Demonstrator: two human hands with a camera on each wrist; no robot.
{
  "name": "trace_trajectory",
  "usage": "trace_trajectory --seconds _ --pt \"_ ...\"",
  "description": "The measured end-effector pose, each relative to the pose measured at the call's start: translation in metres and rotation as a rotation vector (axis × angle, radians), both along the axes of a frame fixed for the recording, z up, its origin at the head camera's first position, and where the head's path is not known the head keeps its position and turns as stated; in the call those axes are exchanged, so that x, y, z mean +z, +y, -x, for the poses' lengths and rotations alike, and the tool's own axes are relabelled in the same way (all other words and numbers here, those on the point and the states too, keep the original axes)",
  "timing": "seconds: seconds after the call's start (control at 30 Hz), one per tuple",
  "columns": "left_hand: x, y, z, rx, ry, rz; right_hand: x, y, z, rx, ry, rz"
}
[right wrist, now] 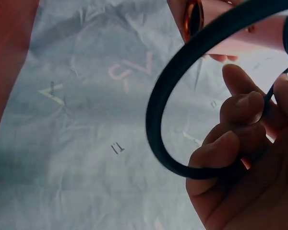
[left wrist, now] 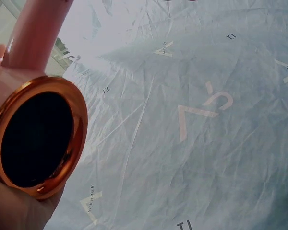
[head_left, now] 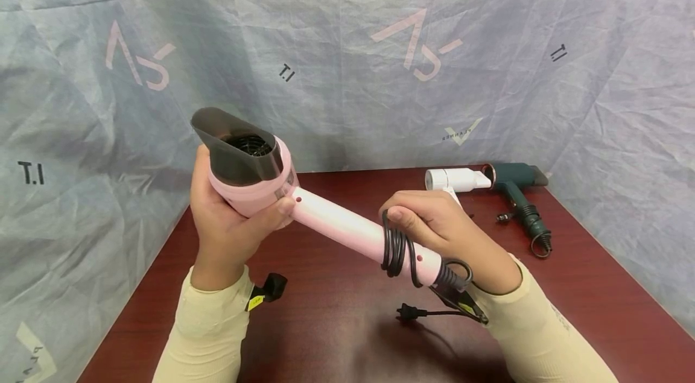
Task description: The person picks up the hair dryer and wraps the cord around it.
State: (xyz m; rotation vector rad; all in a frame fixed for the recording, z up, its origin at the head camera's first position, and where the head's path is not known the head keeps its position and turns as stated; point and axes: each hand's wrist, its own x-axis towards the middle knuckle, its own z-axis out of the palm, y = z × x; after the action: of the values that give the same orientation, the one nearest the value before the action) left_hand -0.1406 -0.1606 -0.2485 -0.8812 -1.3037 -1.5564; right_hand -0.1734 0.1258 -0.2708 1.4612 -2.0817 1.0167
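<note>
A pink hair dryer (head_left: 347, 226) is held up over the table, its dark nozzle (head_left: 239, 151) at the upper left and its handle sloping down to the right. My left hand (head_left: 225, 220) grips the round head, thumb across the neck. The copper-rimmed back end (left wrist: 79, 124) faces the left wrist camera. Several turns of black cord (head_left: 397, 250) wrap the lower handle. With curled fingers, my right hand (head_left: 434, 217) holds the cord just above these turns; in the right wrist view, a cord loop (right wrist: 156, 115) runs into its fingers.
A white hair dryer (head_left: 456, 179) and a dark green hair dryer (head_left: 513, 175) lie at the back right of the red-brown table (head_left: 315, 322). The black plug (head_left: 409, 312) hangs below the pink dryer's handle. Grey printed sheeting (head_left: 336, 69) stands behind and at both sides.
</note>
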Motion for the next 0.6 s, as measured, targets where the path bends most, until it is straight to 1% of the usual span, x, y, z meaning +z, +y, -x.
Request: trace_trajectory --seconds 0.07,0.17,0.2,0.27,0.3,0.33,0.37,0.43,0.5,0.53,0.57,0.6 --pt "0.000 0.000 0.001 0.014 -0.008 -0.031 0.000 -0.004 -0.002 -0.016 -0.023 0.004" --pt "0.001 0.001 0.001 0.015 -0.015 -0.077 -0.002 -0.010 -0.006 -0.039 -0.083 0.023" --pt "0.002 0.001 0.000 0.009 -0.018 -0.095 -0.003 -0.012 -0.007 -0.050 -0.088 0.029" --pt "0.003 0.003 0.000 -0.002 -0.017 -0.135 -0.006 -0.015 -0.009 -0.086 -0.070 0.020" --pt "0.005 0.004 -0.001 -0.004 -0.015 -0.154 -0.008 -0.015 -0.009 -0.096 -0.084 0.018" --pt "0.005 0.004 -0.001 -0.003 -0.015 -0.172 -0.009 -0.016 -0.010 -0.101 -0.108 0.012" --pt "0.006 0.005 -0.001 -0.003 -0.012 -0.190 -0.011 -0.015 -0.011 -0.131 -0.142 -0.001" --pt "0.008 0.006 -0.001 0.010 -0.005 -0.220 -0.015 -0.014 -0.013 -0.171 -0.231 -0.026" --pt "0.009 0.007 0.000 0.024 0.000 -0.243 -0.017 -0.014 -0.014 -0.177 -0.326 -0.030" --pt "0.010 0.007 0.000 0.029 0.004 -0.257 -0.018 -0.014 -0.015 -0.184 -0.339 -0.046" --pt "0.010 0.007 0.000 0.035 0.007 -0.269 -0.018 -0.014 -0.015 -0.196 -0.332 -0.061" --pt "0.011 0.007 0.001 0.038 0.011 -0.278 -0.019 -0.016 -0.014 -0.182 -0.312 -0.068"
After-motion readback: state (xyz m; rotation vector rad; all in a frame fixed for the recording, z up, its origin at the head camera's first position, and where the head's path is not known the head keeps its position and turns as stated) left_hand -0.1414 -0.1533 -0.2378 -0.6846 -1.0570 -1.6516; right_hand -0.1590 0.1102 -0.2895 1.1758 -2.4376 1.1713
